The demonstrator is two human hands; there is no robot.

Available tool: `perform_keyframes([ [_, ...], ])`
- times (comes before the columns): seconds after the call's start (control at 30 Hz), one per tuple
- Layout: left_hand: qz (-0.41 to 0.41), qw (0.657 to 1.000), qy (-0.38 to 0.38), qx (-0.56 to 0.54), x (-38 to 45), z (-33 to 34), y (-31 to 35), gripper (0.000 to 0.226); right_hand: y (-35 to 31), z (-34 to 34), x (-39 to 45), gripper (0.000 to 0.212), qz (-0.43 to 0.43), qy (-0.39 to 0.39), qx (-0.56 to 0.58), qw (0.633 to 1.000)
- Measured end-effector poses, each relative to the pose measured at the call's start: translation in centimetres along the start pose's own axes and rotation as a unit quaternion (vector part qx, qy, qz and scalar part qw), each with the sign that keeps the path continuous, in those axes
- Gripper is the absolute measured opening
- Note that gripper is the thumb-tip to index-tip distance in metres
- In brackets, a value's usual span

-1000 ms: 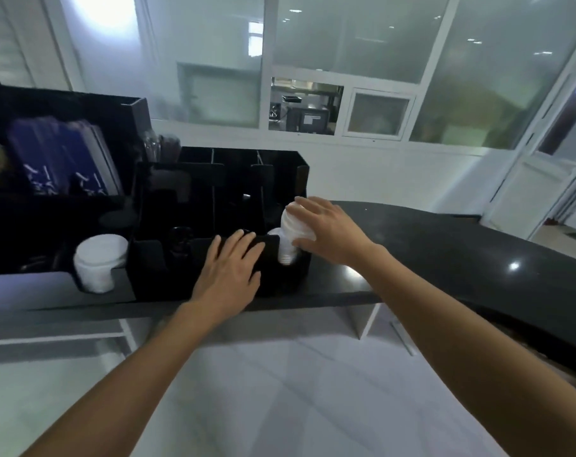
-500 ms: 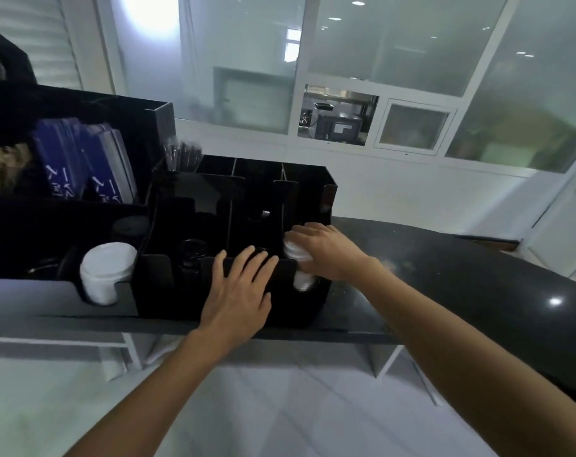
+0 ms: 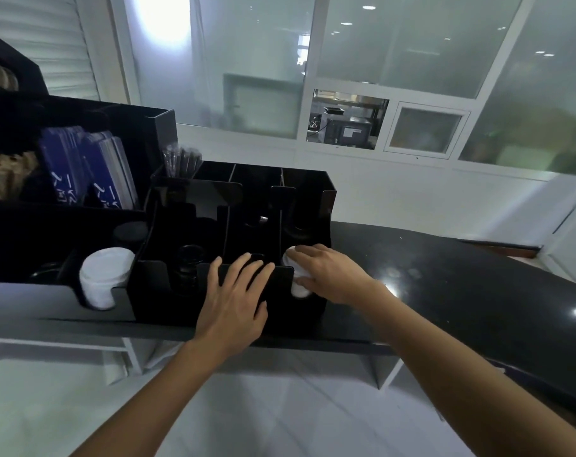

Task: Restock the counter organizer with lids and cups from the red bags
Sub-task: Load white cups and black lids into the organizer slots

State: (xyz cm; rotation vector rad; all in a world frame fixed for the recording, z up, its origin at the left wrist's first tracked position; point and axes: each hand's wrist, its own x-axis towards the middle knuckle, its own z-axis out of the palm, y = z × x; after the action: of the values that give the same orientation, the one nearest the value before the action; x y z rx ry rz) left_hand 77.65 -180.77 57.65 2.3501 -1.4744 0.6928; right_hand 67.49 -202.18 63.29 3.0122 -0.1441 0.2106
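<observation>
A black counter organizer (image 3: 167, 291) stands on the dark counter (image 3: 444, 278). My right hand (image 3: 332, 272) grips a white stack of lids (image 3: 296, 285) down in the organizer's right front slot, fingers over its top. My left hand (image 3: 237, 295) lies flat, fingers spread, against the organizer's front wall beside that slot. Black lids (image 3: 189, 258) sit in the slot to the left. Another white stack of lids (image 3: 103, 275) fills a slot in the neighbouring black holder. No red bags are in view.
Blue packets (image 3: 92, 169) and a bundle of wrapped straws (image 3: 181, 161) stand in rear compartments at the left. The dark counter curves away to the right. Behind it are a white wall and frosted windows; below is pale floor.
My right hand has lowered the white lid stack from above the organizer down into the right front slot. My left hand has stayed on the front wall. The camera has moved closer.
</observation>
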Motion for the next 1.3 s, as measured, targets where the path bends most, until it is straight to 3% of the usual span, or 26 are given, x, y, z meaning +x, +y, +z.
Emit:
perform_keyframes([
  [0.13, 0.000, 1.000, 0.003, 0.003, 0.0, 0.0, 0.1, 0.068, -0.2, -0.4, 0.2, 0.052, -0.003, -0.029, -0.002, 1.000],
  [0.3, 0.008, 1.000, 0.009, -0.001, -0.2, 0.2, -0.2, 0.068, -1.3, -1.0, 0.0, 0.063, 0.036, -0.102, 0.006, 0.994],
  [0.4, 0.012, 1.000, 0.004, -0.001, -0.1, 0.2, -0.3, 0.068, -1.5, -1.3, 0.2, 0.051, 0.066, -0.097, 0.054, 0.992],
  [0.73, 0.031, 0.999, -0.006, -0.011, -0.2, 0.0, -0.7, 0.071, -1.9, -1.8, 0.9, 0.063, 0.126, -0.131, 0.069, 0.981],
  [0.93, 0.032, 0.999, -0.011, -0.024, -0.1, 0.2, -0.7, 0.075, -2.0, -1.9, 0.9, 0.049, 0.129, -0.138, 0.068, 0.980],
  [1.1, 0.032, 0.998, -0.011, -0.044, 0.1, 0.6, -0.6, 0.071, -2.6, -2.2, 0.3, 0.058, 0.157, -0.107, 0.092, 0.977],
  [1.17, 0.042, 0.998, -0.013, -0.051, -0.2, 0.3, -0.6, 0.067, -3.0, -2.5, -1.1, 0.065, 0.188, -0.047, 0.117, 0.974],
  [1.3, 0.086, 0.990, 0.005, -0.110, -1.3, -0.7, 1.0, 0.051, -4.9, -3.3, -6.8, 0.050, 0.181, 0.072, 0.128, 0.972],
])
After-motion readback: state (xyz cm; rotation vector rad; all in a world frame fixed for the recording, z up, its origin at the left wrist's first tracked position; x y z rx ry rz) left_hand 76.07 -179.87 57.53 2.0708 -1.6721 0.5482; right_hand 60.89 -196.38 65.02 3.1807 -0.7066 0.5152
